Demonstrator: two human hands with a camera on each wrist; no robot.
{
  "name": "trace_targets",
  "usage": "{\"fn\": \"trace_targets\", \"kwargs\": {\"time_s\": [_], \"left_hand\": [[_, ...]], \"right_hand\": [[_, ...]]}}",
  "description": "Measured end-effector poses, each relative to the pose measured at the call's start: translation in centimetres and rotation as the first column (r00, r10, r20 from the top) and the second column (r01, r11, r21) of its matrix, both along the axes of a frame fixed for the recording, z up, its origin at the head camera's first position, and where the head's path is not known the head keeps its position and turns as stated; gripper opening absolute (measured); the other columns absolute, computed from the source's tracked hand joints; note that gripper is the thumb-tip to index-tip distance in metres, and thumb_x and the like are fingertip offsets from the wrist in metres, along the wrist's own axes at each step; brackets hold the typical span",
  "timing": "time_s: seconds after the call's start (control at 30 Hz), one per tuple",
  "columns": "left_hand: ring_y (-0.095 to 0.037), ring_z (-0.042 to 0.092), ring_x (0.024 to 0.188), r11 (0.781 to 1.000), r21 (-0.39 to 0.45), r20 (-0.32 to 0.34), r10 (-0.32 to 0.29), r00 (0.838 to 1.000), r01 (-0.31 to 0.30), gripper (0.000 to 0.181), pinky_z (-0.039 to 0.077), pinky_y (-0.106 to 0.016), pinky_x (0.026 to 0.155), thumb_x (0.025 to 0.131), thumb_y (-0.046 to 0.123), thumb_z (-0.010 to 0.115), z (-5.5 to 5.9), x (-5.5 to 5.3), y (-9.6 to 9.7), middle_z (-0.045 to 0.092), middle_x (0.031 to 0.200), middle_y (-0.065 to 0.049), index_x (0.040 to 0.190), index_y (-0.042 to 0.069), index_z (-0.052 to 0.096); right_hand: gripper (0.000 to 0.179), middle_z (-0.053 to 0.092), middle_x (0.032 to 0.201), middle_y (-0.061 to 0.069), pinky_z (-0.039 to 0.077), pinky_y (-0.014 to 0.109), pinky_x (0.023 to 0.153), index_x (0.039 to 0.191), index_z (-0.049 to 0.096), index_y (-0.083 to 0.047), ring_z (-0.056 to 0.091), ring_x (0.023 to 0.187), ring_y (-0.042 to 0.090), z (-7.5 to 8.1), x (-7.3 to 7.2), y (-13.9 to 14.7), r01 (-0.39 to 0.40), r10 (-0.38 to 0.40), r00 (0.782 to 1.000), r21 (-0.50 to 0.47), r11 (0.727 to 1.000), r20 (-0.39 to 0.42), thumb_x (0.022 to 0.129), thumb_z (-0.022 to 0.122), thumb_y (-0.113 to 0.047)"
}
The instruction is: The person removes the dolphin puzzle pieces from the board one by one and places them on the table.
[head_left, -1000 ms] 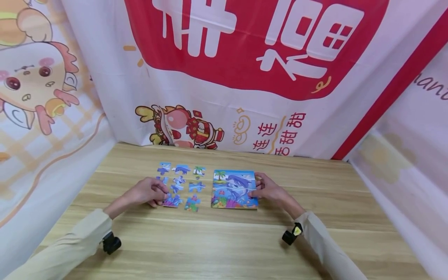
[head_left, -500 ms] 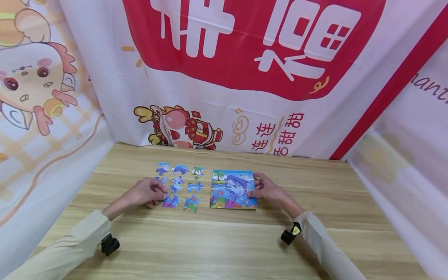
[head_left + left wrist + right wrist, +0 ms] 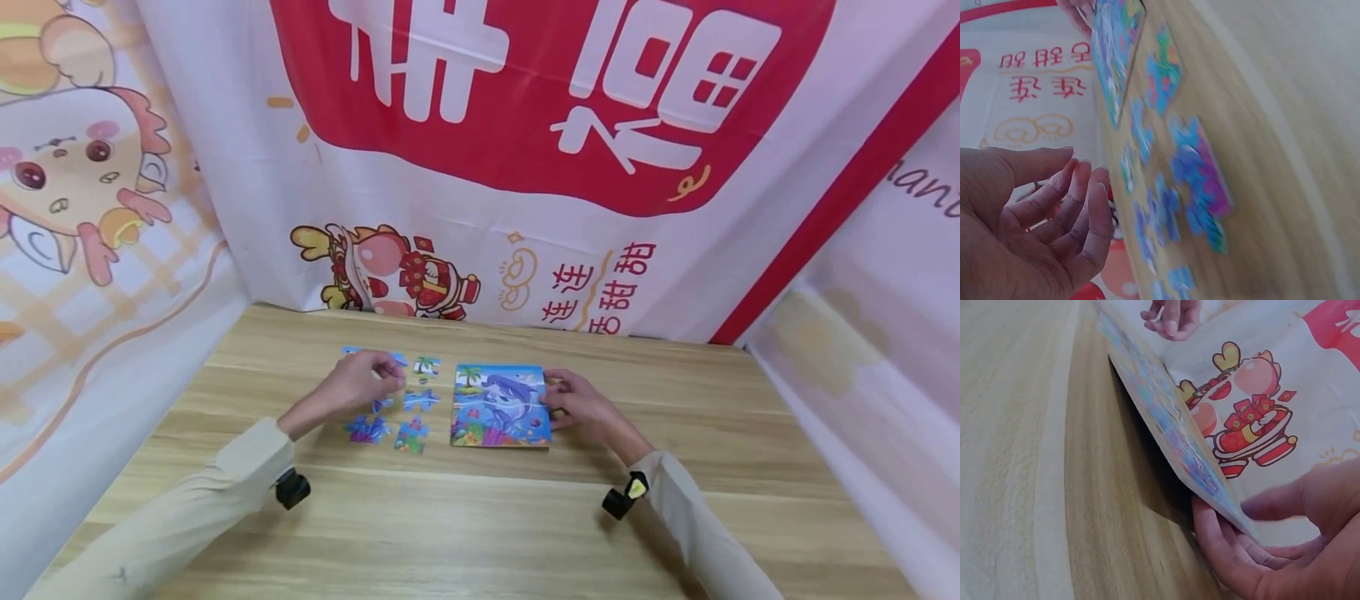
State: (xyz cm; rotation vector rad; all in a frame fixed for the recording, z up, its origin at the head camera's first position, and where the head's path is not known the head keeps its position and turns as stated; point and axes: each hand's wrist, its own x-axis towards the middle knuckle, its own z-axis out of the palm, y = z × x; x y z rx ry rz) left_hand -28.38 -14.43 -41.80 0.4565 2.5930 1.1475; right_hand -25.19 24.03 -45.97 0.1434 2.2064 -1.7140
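A square jigsaw puzzle board [image 3: 501, 406] with a dolphin picture is held at its right edge by my right hand [image 3: 585, 404]. In the right wrist view, the fingers [image 3: 1222, 540] reach under the raised edge and the thumb lies at its upper side. My left hand [image 3: 363, 379] hovers over the loose pieces, fingers loosely bent and nothing between them. It hides some pieces. A coral piece [image 3: 367, 429], a reef piece [image 3: 411, 436], a wavy blue piece [image 3: 421, 400] and a palm-tree piece [image 3: 427, 366] lie left of the board.
A wooden table [image 3: 450, 525] bears everything. A printed white and red cloth [image 3: 480, 192] hangs along the back edge, with more cloth at the left and right sides. A small black camera [image 3: 292, 488] sits on the left wrist, another [image 3: 619, 503] on the right.
My left hand has lifted from beside the coral piece and moved right and farther away, over the upper pieces. My right thumb has drawn back from the board's face toward its edge.
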Motion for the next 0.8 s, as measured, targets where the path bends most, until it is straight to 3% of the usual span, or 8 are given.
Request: {"fn": "trace_targets", "kwargs": {"time_s": [0.3, 0.5, 0.6, 0.7, 0.8], "left_hand": [[-0.022, 0.067, 0.081, 0.991, 0.062, -0.060, -0.115, 0.991, 0.119, 0.007, 0.055, -0.032, 0.069, 0.100, 0.015, 0.070, 0.6, -0.6, 5.3, 0.070, 0.095, -0.006, 0.102, 0.008, 0.072], [-0.023, 0.068, 0.090, 0.959, 0.108, -0.095, -0.252, 0.963, 0.262, 0.014, 0.056, -0.030, 0.076, 0.097, 0.009, 0.070, 0.1, -0.6, 9.1, 0.072, 0.099, -0.008, 0.109, 0.001, 0.071], [-0.022, 0.068, 0.084, 0.941, 0.123, -0.082, -0.306, 0.948, 0.315, 0.018, 0.056, -0.028, 0.073, 0.096, 0.007, 0.072, -0.3, -0.1, 11.2, 0.072, 0.098, -0.008, 0.111, -0.002, 0.071], [-0.019, 0.067, 0.081, 0.927, 0.118, -0.065, -0.352, 0.934, 0.357, 0.020, 0.056, -0.027, 0.071, 0.095, 0.008, 0.074, -0.6, 0.3, 12.8, 0.071, 0.097, -0.009, 0.112, -0.002, 0.071], [-0.015, 0.065, 0.084, 0.925, 0.094, -0.062, -0.363, 0.930, 0.368, 0.021, 0.055, -0.027, 0.075, 0.094, 0.011, 0.077, -1.1, 0.2, 14.1, 0.071, 0.098, -0.007, 0.111, 0.000, 0.071]], "right_hand": [[0.060, 0.063, 0.120, 0.014, 0.065, 0.041, 0.081, 0.159, 0.033, 0.000, 0.069, 0.091, 0.018, -0.1, -0.2, 0.9, 0.012, -0.008, 0.999, -0.115, 0.993, 0.039, 0.104, 0.057, 0.001], [0.061, 0.064, 0.126, 0.016, 0.065, 0.041, 0.082, 0.160, 0.034, -0.003, 0.071, 0.094, 0.020, 0.1, 0.0, 1.5, 0.030, -0.023, 0.998, -0.139, 0.990, 0.052, 0.104, 0.058, -0.001], [0.062, 0.063, 0.130, 0.018, 0.064, 0.042, 0.083, 0.161, 0.034, -0.004, 0.071, 0.098, 0.021, 0.1, 0.2, 1.6, 0.034, -0.027, 0.998, -0.142, 0.989, 0.051, 0.104, 0.058, -0.001], [0.061, 0.063, 0.130, 0.017, 0.064, 0.042, 0.084, 0.160, 0.034, -0.005, 0.071, 0.099, 0.021, 0.0, 0.3, 1.6, 0.035, -0.028, 0.998, -0.150, 0.988, 0.048, 0.105, 0.058, 0.000], [0.060, 0.063, 0.128, 0.016, 0.064, 0.042, 0.084, 0.160, 0.034, -0.005, 0.070, 0.098, 0.019, -0.2, 0.3, 1.6, 0.039, -0.031, 0.998, -0.159, 0.987, 0.050, 0.104, 0.057, 0.001]]}}
